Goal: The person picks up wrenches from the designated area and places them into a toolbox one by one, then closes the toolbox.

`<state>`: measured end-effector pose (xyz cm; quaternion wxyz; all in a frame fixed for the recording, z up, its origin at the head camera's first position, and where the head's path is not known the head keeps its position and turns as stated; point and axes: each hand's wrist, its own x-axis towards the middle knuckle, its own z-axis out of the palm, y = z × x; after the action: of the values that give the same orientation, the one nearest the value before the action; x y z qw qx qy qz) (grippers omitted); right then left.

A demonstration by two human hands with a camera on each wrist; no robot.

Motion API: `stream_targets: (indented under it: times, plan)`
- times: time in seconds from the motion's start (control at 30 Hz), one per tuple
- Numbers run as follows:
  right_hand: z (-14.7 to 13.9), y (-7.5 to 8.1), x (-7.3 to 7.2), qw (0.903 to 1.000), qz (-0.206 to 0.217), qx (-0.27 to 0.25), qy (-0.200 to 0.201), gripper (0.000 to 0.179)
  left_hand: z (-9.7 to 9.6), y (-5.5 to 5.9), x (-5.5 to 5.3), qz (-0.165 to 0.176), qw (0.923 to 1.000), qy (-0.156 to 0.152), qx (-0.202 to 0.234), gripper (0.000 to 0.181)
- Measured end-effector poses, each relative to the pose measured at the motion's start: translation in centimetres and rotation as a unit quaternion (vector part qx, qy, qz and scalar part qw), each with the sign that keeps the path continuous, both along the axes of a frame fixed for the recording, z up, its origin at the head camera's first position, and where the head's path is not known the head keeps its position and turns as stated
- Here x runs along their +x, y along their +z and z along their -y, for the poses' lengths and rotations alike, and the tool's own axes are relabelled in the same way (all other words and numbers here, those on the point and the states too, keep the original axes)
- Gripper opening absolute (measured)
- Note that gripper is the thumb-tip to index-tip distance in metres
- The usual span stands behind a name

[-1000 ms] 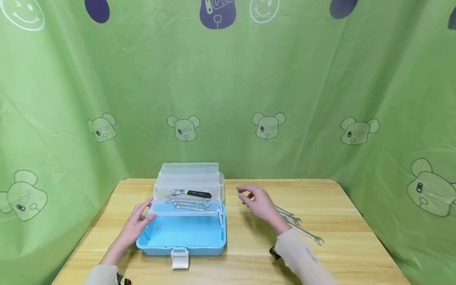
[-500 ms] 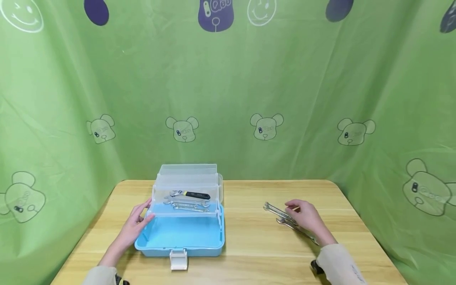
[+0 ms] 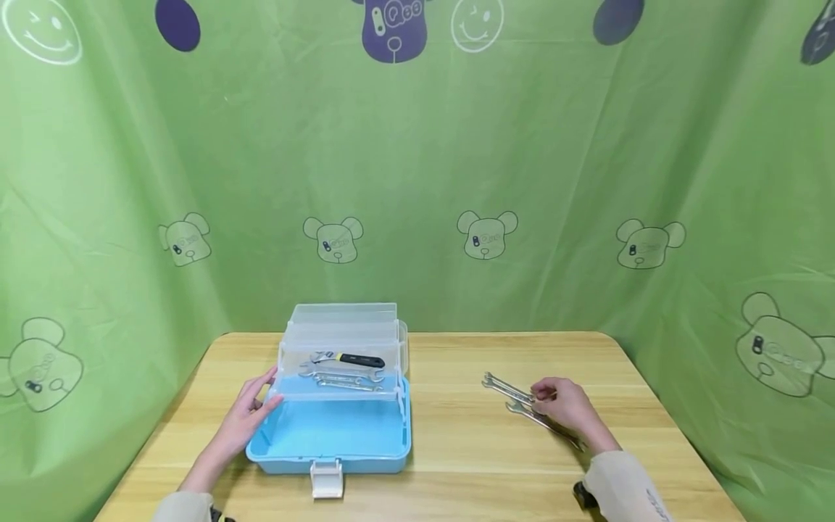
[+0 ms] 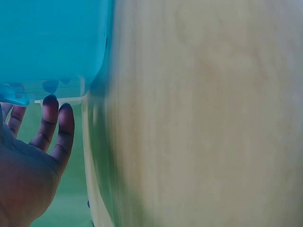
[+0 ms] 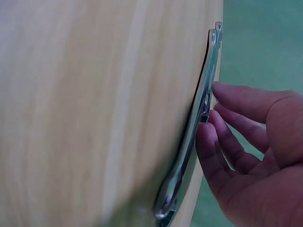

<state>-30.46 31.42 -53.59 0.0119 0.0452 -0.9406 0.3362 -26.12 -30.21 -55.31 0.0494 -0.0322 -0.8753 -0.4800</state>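
Note:
A light blue toolbox point(image 3: 326, 465) stands left of centre with its clear tiered trays point(image 3: 339, 331) raised. My left hand point(image 3: 244, 415) rests against the left side of the trays, fingers nearly straight, fingertips point(image 4: 49, 101) at the box wall. In the lowest tray lie an adjustable wrench point(image 3: 355, 359) with a black handle and several silver wrenches point(image 3: 346, 380). On the table to the right, more silver wrenches point(image 3: 505, 387) lie close together. My right hand point(image 3: 566, 406) is over their right part, thumb and fingers curved around one wrench end point(image 5: 206, 113); I cannot tell whether they pinch it.
The wooden table point(image 3: 450, 449) has rounded back corners. A green patterned curtain point(image 3: 417, 145) hangs behind and along both sides. A white latch point(image 3: 326, 480) hangs from the toolbox's front, over the near part of the table.
My right hand has moved right from beside the toolbox to the loose wrenches, then lowered slightly onto them. My left hand stays at the trays, and the wrenches lie where they were.

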Motion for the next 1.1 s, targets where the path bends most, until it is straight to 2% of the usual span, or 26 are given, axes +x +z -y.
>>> stream_targets:
  times: [0.23,0.6,0.9,1.1]
  plan:
    - [-0.35,-0.4,-0.13,0.9999,0.001,0.011,-0.008,0.028,-0.05,-0.01,-0.03,-0.003,0.9999,0.004,-0.014,0.064]
    - [-0.4,-0.46,-0.5,0.9984,0.049,0.002,-0.029,0.027,0.03,-0.03,-0.06,0.011,0.9999,0.008,-0.008,0.066]
    - [-0.78,-0.18,-0.12,0.9986,0.043,-0.003,-0.029,0.024,-0.03,-0.14,-0.22,0.01,0.9999,0.005,-0.006,0.066]
    - [-0.59,-0.15,-0.16,0.9995,0.028,0.011,-0.008,0.019,0.07,-0.08,-0.19,0.011,0.9999,0.008,-0.008,0.066]
